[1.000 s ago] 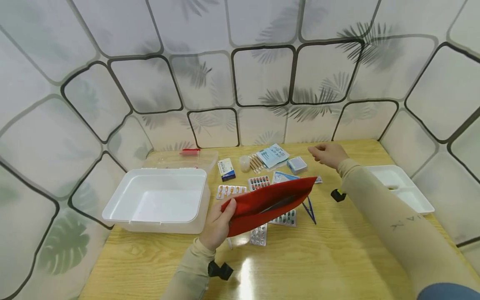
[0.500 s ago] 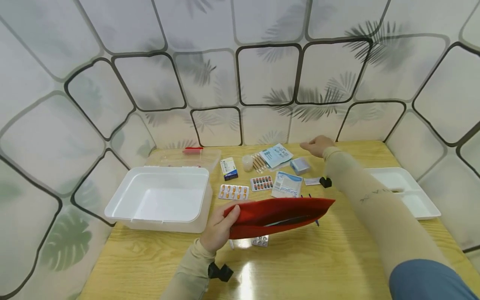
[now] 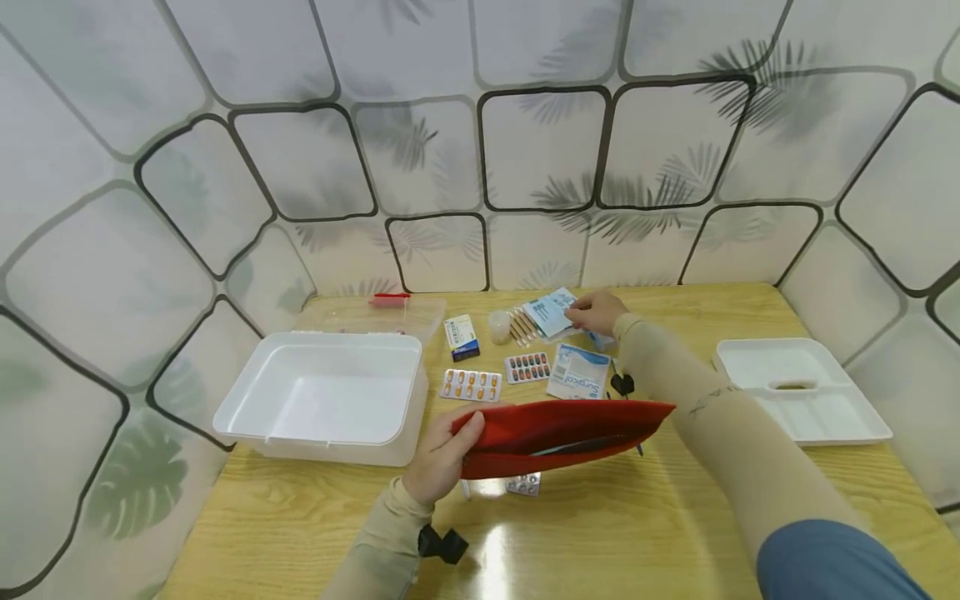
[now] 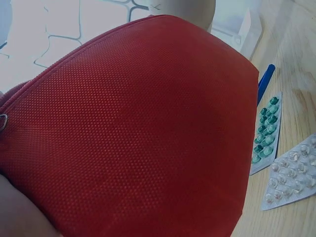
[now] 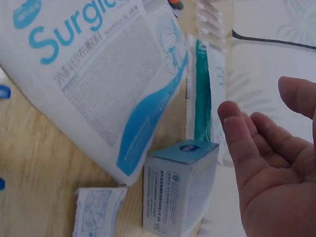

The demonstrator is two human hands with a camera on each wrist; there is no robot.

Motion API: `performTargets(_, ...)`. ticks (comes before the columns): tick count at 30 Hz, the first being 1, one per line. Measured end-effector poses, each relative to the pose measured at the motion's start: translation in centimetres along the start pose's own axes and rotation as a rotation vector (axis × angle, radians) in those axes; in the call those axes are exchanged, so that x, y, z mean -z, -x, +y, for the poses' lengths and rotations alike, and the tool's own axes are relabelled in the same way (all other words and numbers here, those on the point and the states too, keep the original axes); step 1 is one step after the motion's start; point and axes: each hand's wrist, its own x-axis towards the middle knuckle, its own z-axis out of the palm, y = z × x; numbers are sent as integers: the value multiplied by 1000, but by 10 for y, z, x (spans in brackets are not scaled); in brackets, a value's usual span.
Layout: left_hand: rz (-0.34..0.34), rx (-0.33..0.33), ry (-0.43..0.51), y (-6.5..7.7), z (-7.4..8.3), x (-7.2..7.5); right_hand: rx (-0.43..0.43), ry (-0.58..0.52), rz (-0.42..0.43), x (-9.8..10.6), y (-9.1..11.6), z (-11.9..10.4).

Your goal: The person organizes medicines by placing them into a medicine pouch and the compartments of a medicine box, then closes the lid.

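My left hand (image 3: 442, 454) grips a red zip pouch (image 3: 487, 464) by its left end, thumb on the near side. The pouch hangs above the table with its mouth gaping upward, and something pale shows inside. In the left wrist view the red fabric (image 4: 148, 123) fills most of the picture. My right hand (image 3: 597, 313) is at the light blue packet (image 3: 550, 311) at the back. Seen from the right wrist, its thumb and fingers are apart, fingertips beside the packet's edge; contact cannot be told. A small box (image 5: 180, 182) and a "Surgical" dressing packet (image 5: 108, 84) lie close by.
A white bin (image 3: 322, 392) stands left, its clear lid (image 3: 367, 315) behind it. Around the middle lie blister packs (image 3: 471, 385), a medicine box (image 3: 461, 337), cotton swabs (image 3: 522, 327) and a small round container (image 3: 499, 327). A white tray (image 3: 813, 417) sits at right.
My right hand has moved left over the back of the table to the light blue packet. The left hand has lowered the pouch's right end, so the pouch now lies more level.
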Motion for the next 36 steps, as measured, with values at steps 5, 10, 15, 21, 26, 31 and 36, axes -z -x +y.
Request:
performTargets(5,-9,-1,29,-1,-1,0,-80,75,26,-4,-1,3)
performTargets(10,-8,3,38,-1,-3,1,-147,218,71,-2,-7,7)
performTargets(15,-11,12,24,-2,-3,2,-176,297,68,-4,-15,10)
performTargets(21,12,42,-1,-1,-2,4,-223,294,62,-18,-26,13)
performTargets(26,22,58,-21,0,-2,7,-248,325,91,-26,-28,16)
performTargets(31,9,50,-20,0,-4,8,-264,349,114,-32,-31,14)
performTargets(36,1,45,-18,-1,-5,9,-265,340,121,-35,-36,20)
